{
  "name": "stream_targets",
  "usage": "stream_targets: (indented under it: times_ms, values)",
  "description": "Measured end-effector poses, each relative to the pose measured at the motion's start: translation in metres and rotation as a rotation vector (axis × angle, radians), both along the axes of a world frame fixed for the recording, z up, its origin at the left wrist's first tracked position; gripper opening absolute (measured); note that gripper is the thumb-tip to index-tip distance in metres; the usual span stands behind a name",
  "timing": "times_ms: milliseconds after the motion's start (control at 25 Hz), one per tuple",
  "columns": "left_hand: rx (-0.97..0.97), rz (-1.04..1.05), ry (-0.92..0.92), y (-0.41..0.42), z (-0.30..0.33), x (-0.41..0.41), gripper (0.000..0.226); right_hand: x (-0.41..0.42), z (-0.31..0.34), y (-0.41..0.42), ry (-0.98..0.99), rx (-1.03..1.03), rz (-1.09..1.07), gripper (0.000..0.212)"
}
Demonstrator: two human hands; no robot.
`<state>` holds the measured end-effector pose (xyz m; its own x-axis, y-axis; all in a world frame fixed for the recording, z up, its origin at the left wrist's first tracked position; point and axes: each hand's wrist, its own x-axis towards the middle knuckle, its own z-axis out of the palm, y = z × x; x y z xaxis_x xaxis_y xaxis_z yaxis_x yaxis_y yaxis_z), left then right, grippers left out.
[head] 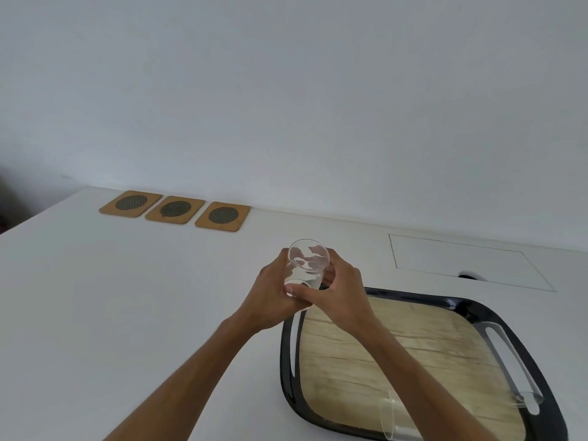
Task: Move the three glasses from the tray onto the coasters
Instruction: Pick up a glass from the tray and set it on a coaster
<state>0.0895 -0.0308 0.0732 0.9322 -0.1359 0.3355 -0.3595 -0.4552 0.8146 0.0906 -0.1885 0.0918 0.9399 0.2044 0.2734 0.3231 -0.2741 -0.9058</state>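
Observation:
A clear glass is held above the white table, just past the tray's far-left corner, its mouth tilted toward me. My left hand and my right hand both grip it from either side. The black-rimmed tray with a wood-look floor lies at the right. On it a second glass lies on its side near the front edge, partly behind my right forearm. A third glass shows at the tray's right handle. Three wooden coasters with dark mesh centres sit in a row at the far left, bare.
The white table meets a white wall close behind the coasters. A rectangular hatch outline with a small dark opening lies in the tabletop beyond the tray. The table's left edge drops off at the far left.

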Motion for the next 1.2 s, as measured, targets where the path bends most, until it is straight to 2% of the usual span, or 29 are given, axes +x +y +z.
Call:
stream_targets:
  times_ms: [200, 360, 600, 760, 960, 1200]
  values:
    - [-0.022, 0.001, 0.033, 0.046, -0.009, 0.012, 0.073, 0.017, -0.003, 0.048, 0.014, -0.017, -0.016, 0.071]
    - [0.046, 0.062, 0.111, 0.096, -0.024, 0.022, 0.079, 0.034, -0.010, 0.092, 0.012, -0.053, -0.024, 0.071]
    - [0.529, 0.175, 0.119, 0.189, -0.063, 0.026, 0.073, 0.078, -0.020, 0.138, 0.022, -0.090, -0.071, 0.074]
    - [0.761, 0.250, 0.216, 0.238, -0.086, 0.044, 0.086, 0.110, -0.023, 0.162, 0.062, -0.085, -0.101, 0.074]
    - [0.790, 0.203, 0.221, 0.283, -0.107, 0.071, 0.105, 0.158, -0.026, 0.194, 0.103, -0.091, -0.132, 0.072]
    - [0.753, 0.167, 0.211, 0.307, -0.127, 0.096, 0.090, 0.215, -0.038, 0.232, 0.123, -0.126, -0.145, 0.069]
